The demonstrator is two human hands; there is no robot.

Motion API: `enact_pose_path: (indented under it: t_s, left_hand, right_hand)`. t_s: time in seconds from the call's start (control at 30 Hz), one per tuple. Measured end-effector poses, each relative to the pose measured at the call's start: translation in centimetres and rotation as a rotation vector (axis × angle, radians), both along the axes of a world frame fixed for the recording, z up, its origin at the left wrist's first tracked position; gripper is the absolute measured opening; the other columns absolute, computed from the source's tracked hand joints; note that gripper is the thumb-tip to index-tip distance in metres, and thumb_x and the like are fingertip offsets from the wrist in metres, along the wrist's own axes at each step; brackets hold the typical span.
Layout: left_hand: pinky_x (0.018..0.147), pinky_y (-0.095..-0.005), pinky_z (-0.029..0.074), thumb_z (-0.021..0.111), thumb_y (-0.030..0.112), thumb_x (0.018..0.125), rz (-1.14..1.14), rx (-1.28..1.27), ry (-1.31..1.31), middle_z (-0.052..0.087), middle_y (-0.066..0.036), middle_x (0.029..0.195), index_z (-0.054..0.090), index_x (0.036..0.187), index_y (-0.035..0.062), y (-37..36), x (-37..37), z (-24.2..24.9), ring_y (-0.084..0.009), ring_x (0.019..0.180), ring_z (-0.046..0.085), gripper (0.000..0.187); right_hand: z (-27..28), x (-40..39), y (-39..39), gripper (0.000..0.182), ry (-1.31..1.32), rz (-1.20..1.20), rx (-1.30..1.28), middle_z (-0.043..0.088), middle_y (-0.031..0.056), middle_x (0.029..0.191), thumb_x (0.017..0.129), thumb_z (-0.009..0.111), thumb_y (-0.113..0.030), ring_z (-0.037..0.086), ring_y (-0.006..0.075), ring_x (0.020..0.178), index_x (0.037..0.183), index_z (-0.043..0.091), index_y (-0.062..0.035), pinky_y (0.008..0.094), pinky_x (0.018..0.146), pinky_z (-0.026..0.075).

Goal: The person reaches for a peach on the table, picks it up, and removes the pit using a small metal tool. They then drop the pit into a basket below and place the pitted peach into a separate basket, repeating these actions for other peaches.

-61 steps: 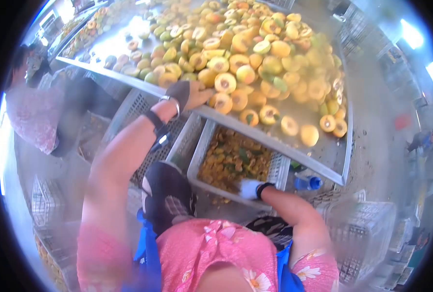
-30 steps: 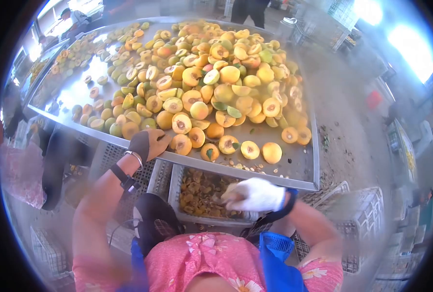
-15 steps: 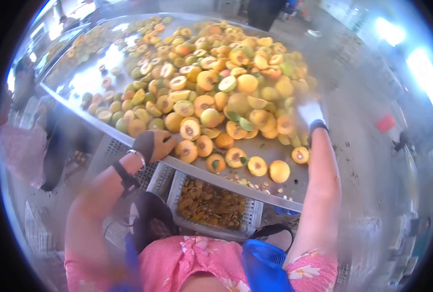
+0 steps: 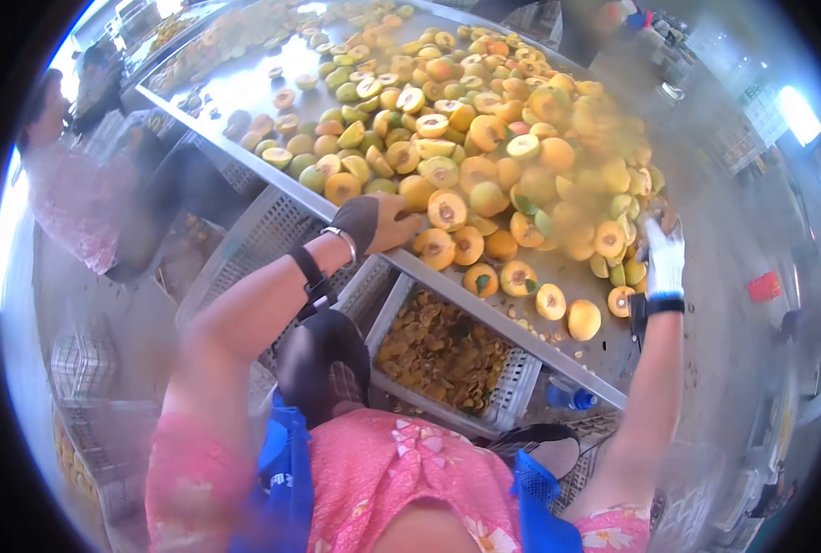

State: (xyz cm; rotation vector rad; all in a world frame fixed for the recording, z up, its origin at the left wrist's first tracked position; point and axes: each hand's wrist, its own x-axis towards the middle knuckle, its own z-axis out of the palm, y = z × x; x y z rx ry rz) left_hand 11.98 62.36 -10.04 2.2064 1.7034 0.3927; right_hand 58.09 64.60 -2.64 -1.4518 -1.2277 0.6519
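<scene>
Bright daylight floods a grey concrete floor [image 4: 751, 230] ringed by stacked white plastic crates [image 4: 83, 378].

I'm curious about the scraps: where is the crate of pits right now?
In the head view, the crate of pits sits under the near edge of the metal table, between the person's arms, below the halved fruit.

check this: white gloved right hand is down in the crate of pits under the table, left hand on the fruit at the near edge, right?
Not quite. The head view shows the right hand up at the fruit pile on the table, not in the crate. The left hand does rest on fruit.
</scene>
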Motion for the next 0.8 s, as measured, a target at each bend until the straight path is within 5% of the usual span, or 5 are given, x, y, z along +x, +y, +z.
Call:
enact_pose_path:
  t_s: [0.27,0.37,0.53,0.67,0.8]
  left_hand:
    - [0.076,-0.0277,0.054,0.062,0.014,0.095,0.154,0.071,-0.759,0.073,-0.010,0.092,0.069,0.118,0.0035,1.0,-1.6,-1.3,-0.0119,0.080,0.067,0.026]
    - [0.075,-0.0287,0.054,0.063,0.016,0.094,0.077,0.251,-0.613,0.072,-0.011,0.092,0.069,0.117,0.0036,2.9,-1.1,1.1,-0.0141,0.080,0.068,0.026]
    - [0.094,-0.0431,0.051,0.061,0.035,0.089,0.000,0.429,-0.320,0.069,-0.020,0.115,0.065,0.122,0.0056,8.7,2.8,3.0,-0.0384,0.109,0.064,0.044]
    - [0.097,-0.0419,0.050,0.058,0.058,0.082,0.190,0.013,-0.024,0.067,-0.023,0.121,0.066,0.123,0.0061,13.5,7.6,5.4,-0.0350,0.114,0.064,0.067]
    - [0.104,-0.0453,0.045,0.064,0.053,0.083,0.462,0.140,-0.027,0.064,-0.015,0.132,0.065,0.128,0.0091,17.5,12.2,2.2,-0.0296,0.121,0.062,0.063]
  right_hand:
    - [0.2,-11.1,-15.5,0.052,-0.124,0.518,-0.269,0.069,0.0033,0.101,0.084,0.081,-0.021,0.066,0.0130,0.088,0.127,0.059,-0.0008,0.0266,0.079,0.054]
    - [-3.3,-12.3,-18.0,0.054,-0.198,0.561,-0.224,0.070,0.0089,0.102,0.080,0.083,-0.022,0.068,0.0186,0.091,0.126,0.061,-0.0032,0.0321,0.083,0.055]
    - [-5.4,-10.0,-16.9,0.039,-0.882,0.311,0.202,0.068,0.0109,0.093,0.078,0.079,-0.014,0.068,0.0320,0.086,0.114,0.067,-0.0076,0.0378,0.077,0.055]
    - [-6.8,-10.1,-16.6,0.032,-0.643,0.280,0.092,0.067,0.0121,0.090,0.078,0.079,-0.015,0.068,0.0340,0.082,0.107,0.068,-0.0069,0.0383,0.073,0.055]
    - [-6.1,-10.0,-16.5,0.030,-0.717,0.292,0.075,0.067,0.0128,0.086,0.080,0.079,-0.020,0.068,0.0338,0.080,0.104,0.068,-0.0073,0.0387,0.070,0.055]
